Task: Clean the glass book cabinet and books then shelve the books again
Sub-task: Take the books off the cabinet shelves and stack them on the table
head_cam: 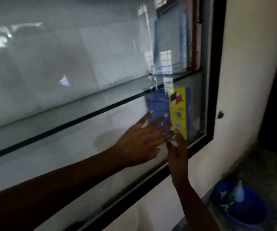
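The glass book cabinet (216,80) has a dark frame set in a pale wall. On its lower level, at the far right, a yellow and blue book (178,104) stands upright beside a blue book (157,104). My left hand (139,139) reaches to these books with straight, spread fingers, their tips touching the blue cover. My right hand (177,150) comes up from below, its straight fingers touching the bottom of the yellow book. Several more books (171,39) stand on the glass shelf (84,107) above, at the right end.
A blue basin (251,212) with a pale spray bottle (238,191) and some small items sits on a grey counter at the lower right. The rest of both shelves to the left holds nothing. A small dark fitting (220,114) is on the wall right of the frame.
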`<state>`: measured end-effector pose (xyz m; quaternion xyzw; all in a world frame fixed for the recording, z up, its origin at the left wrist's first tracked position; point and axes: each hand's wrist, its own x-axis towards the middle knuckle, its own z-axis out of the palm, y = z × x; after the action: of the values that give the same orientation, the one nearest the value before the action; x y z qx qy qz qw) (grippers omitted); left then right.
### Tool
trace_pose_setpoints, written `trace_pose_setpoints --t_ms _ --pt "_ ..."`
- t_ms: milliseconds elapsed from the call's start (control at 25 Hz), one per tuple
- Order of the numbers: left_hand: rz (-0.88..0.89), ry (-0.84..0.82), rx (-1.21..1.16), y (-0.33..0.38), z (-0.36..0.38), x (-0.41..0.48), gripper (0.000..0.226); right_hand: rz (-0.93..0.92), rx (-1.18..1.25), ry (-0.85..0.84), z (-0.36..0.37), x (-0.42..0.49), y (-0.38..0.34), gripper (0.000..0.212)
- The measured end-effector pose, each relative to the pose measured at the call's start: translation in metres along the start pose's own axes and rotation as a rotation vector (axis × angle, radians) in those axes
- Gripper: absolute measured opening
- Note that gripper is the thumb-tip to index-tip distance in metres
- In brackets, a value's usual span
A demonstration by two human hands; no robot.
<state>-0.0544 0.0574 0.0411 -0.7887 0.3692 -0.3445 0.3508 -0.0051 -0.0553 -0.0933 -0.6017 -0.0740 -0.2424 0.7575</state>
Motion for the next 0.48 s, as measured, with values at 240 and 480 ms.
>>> trace_pose_setpoints --t_ms 240,480 --pt "0.128 -0.244 0.147 0.011 0.089 0.127 0.045 0.059 0.013 0.158 -0.036 0.097 0.044 0.04" --pt "0.097 -0.312 0.217 -0.004 0.116 0.163 0.069 0.041 -0.08 0.036 -0.05 0.126 0.064 0.041"
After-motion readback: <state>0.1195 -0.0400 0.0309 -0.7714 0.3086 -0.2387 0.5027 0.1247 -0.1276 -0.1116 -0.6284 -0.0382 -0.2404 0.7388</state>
